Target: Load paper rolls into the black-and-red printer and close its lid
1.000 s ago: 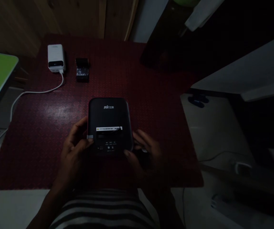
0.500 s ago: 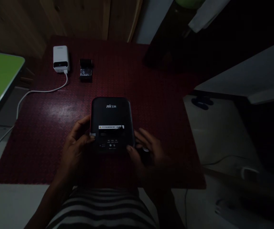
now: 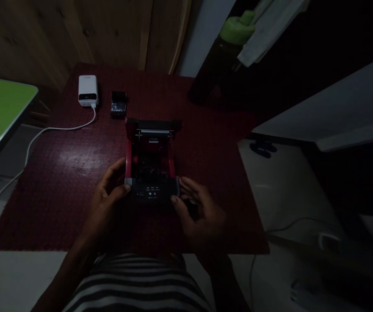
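A small black and dark red label or receipt printer point(image 3: 154, 191) sits on the dark red table in front of me. Its lid point(image 3: 154, 125) is tilted up and back, baring the red-walled roll bay inside. My left hand point(image 3: 106, 203) grips the left side, thumb on the grey front corner and fingers around the side wall. On the other side my right hand point(image 3: 202, 212) holds the front right corner, thumb on the edge and fingers curled along the side. Small white marks and buttons show on the front panel. Dim light hides detail inside the bay.
A white power bank point(image 3: 88, 90) with a white cable point(image 3: 56, 128) stands at the back left of the table point(image 3: 212, 151). Beside it lies a small black roll-like item point(image 3: 119, 104). A green-capped bottle point(image 3: 237, 30) rises at the back right. A green tabletop point(image 3: 1, 108) borders the left.
The printer's lid has swung up and back from shut, exposing the bay. Both hands keep their hold at the sides. The view has shifted slightly.
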Demonstrator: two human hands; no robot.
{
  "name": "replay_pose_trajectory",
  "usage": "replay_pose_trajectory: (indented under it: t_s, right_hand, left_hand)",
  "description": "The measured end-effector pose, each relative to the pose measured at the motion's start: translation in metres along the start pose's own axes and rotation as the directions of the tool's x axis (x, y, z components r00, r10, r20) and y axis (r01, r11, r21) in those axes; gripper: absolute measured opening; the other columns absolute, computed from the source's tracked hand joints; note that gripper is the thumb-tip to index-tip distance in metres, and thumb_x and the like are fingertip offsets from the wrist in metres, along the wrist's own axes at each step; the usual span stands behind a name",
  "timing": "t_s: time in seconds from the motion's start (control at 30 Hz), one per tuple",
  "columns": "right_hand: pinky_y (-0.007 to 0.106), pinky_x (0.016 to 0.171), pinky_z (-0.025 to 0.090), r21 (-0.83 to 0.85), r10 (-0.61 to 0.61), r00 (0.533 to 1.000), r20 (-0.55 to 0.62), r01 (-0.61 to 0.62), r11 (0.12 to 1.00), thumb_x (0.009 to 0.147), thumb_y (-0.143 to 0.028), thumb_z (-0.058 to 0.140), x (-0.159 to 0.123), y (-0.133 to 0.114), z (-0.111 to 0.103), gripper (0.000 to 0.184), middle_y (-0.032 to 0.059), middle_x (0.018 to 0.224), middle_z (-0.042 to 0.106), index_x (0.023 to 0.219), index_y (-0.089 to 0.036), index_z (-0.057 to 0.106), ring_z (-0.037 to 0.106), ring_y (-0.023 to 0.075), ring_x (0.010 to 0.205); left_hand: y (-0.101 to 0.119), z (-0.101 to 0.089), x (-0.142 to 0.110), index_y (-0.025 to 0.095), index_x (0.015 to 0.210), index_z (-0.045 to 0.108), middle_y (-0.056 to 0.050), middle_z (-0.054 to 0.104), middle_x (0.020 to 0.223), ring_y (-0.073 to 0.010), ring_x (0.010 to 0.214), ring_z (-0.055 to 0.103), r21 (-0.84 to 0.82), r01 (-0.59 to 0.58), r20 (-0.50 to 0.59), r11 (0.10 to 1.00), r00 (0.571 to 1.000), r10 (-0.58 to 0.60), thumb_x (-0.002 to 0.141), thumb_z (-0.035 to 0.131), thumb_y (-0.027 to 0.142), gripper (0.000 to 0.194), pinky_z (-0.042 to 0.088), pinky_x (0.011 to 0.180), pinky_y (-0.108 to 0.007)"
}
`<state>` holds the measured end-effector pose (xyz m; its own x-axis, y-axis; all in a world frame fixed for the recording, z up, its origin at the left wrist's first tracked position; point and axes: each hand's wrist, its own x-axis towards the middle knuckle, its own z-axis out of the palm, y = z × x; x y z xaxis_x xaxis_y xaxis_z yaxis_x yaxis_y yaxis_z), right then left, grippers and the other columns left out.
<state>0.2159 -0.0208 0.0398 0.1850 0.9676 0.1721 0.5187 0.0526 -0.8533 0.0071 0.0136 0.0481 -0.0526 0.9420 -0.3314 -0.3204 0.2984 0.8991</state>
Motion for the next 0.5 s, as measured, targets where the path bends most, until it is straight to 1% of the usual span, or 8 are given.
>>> replay_pose_trajectory:
  t_s: [0.07, 0.13, 0.2, 0.27, 0.33, 0.37, 0.43, 0.5]
  right_hand:
    - [0.041, 0.086, 0.073, -0.061, -0.026, 1.000, 0.001, 0.026, 0.998, 0.104, -0.037, 0.073, 0.004, -0.003, -0.006, 0.033, 0.0086, 0.119, 0.088, 0.134, -0.026, 0.075, 0.087, 0.0256, 0.100]
    - [0.040, 0.085, 0.073, -0.139, -0.092, 0.996, 0.012, 0.093, 0.986, 0.104, -0.035, 0.072, 0.013, -0.007, -0.013, 0.028, 0.0065, 0.113, 0.089, 0.131, -0.026, 0.077, 0.087, 0.0253, 0.096]
    - [0.042, 0.093, 0.072, -0.212, -0.193, 0.979, 0.062, 0.202, 0.956, 0.106, -0.030, 0.069, 0.029, -0.014, -0.017, 0.025, 0.0060, 0.117, 0.088, 0.129, -0.027, 0.079, 0.086, 0.0261, 0.102]
    - [0.046, 0.106, 0.067, -0.234, -0.297, 0.936, 0.188, 0.336, 0.912, 0.109, -0.023, 0.063, 0.050, -0.024, -0.015, 0.026, 0.0062, 0.128, 0.086, 0.130, -0.028, 0.079, 0.083, 0.0267, 0.116]
    - [0.050, 0.113, 0.063, -0.224, -0.355, 0.864, 0.358, 0.449, 0.865, 0.110, -0.016, 0.058, 0.073, -0.035, -0.005, 0.030, 0.0084, 0.135, 0.083, 0.130, -0.026, 0.079, 0.079, 0.0280, 0.125]
    - [0.051, 0.113, 0.062, -0.238, -0.343, 0.824, 0.451, 0.481, 0.844, 0.109, -0.012, 0.057, 0.084, -0.040, 0.002, 0.031, 0.0104, 0.134, 0.083, 0.128, -0.024, 0.079, 0.078, 0.0288, 0.125]
    - [0.048, 0.105, 0.063, -0.313, -0.250, 0.752, 0.609, 0.518, 0.796, 0.106, -0.006, 0.057, 0.104, -0.051, 0.017, 0.030, 0.0130, 0.123, 0.084, 0.121, -0.019, 0.079, 0.079, 0.0295, 0.115]
    - [0.043, 0.093, 0.064, -0.405, -0.126, 0.703, 0.700, 0.537, 0.740, 0.105, -0.002, 0.056, 0.118, -0.060, 0.030, 0.029, 0.0124, 0.109, 0.084, 0.115, -0.018, 0.079, 0.080, 0.0282, 0.100]
  left_hand:
    - [-0.001, -0.003, -0.001, 0.030, 0.154, 0.066, -0.009, 0.068, 0.158, -0.0331, 0.140, 0.068, 0.054, -0.033, 0.015, 0.998, 0.999, 0.032, 0.093, 0.080, 0.035, 0.063, 0.061, 0.107, -0.040]
    - [-0.005, -0.006, -0.002, 0.029, 0.157, 0.063, -0.011, 0.066, 0.160, -0.0358, 0.145, 0.065, 0.118, -0.068, 0.025, 0.991, 0.998, 0.065, 0.094, 0.082, 0.042, 0.067, 0.059, 0.111, -0.044]
    - [-0.011, -0.010, -0.001, 0.029, 0.164, 0.056, -0.012, 0.060, 0.166, -0.0379, 0.152, 0.058, 0.209, -0.137, 0.045, 0.968, 0.990, 0.131, 0.094, 0.082, 0.049, 0.077, 0.052, 0.122, -0.051]
    - [-0.019, -0.014, 0.001, 0.029, 0.169, 0.049, -0.013, 0.050, 0.174, -0.0392, 0.161, 0.047, 0.326, -0.241, 0.082, 0.914, 0.971, 0.227, 0.092, 0.083, 0.053, 0.088, 0.039, 0.132, -0.057]
    - [-0.027, -0.018, 0.004, 0.028, 0.171, 0.045, -0.014, 0.045, 0.178, -0.0389, 0.165, 0.040, 0.424, -0.329, 0.139, 0.844, 0.944, 0.298, 0.092, 0.083, 0.053, 0.092, 0.031, 0.137, -0.060]
    - [-0.031, -0.020, 0.006, 0.028, 0.172, 0.043, -0.014, 0.044, 0.178, -0.0384, 0.166, 0.039, 0.452, -0.359, 0.166, 0.817, 0.933, 0.318, 0.093, 0.082, 0.053, 0.091, 0.030, 0.137, -0.061]
    - [-0.037, -0.024, 0.009, 0.028, 0.172, 0.042, -0.015, 0.045, 0.176, -0.0379, 0.165, 0.041, 0.470, -0.408, 0.202, 0.783, 0.913, 0.354, 0.097, 0.078, 0.054, 0.087, 0.032, 0.136, -0.061]
    - [-0.041, -0.026, 0.012, 0.029, 0.172, 0.042, -0.015, 0.046, 0.175, -0.0393, 0.164, 0.042, 0.474, -0.439, 0.216, 0.763, 0.898, 0.382, 0.097, 0.076, 0.057, 0.087, 0.034, 0.134, -0.062]
